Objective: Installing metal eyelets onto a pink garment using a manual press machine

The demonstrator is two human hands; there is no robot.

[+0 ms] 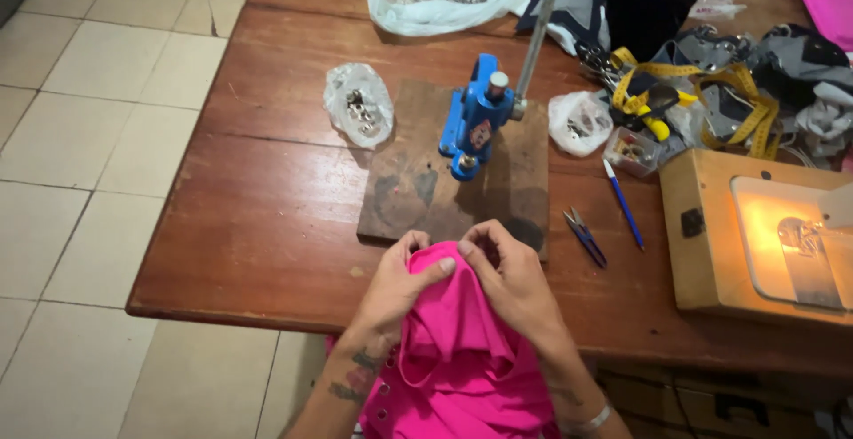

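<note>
A bright pink garment (458, 350) with small metal snaps along one edge lies bunched at the near edge of the wooden table (267, 226). My left hand (400, 283) pinches its top fold from the left. My right hand (511, 279) pinches the same fold from the right, fingertips nearly meeting. Just beyond my hands stands a blue hand press (475, 119) on a dark wooden board (418, 190), its long metal lever rising to the back.
A clear bag of metal snaps (358, 106) lies left of the press, another small bag (579, 123) right of it. Thread snips (585, 236) and a blue pen (624, 203) lie nearby. A lit sewing machine base (755, 235), yellow tape measure (711, 92) and fabric crowd the right. Tiled floor lies left.
</note>
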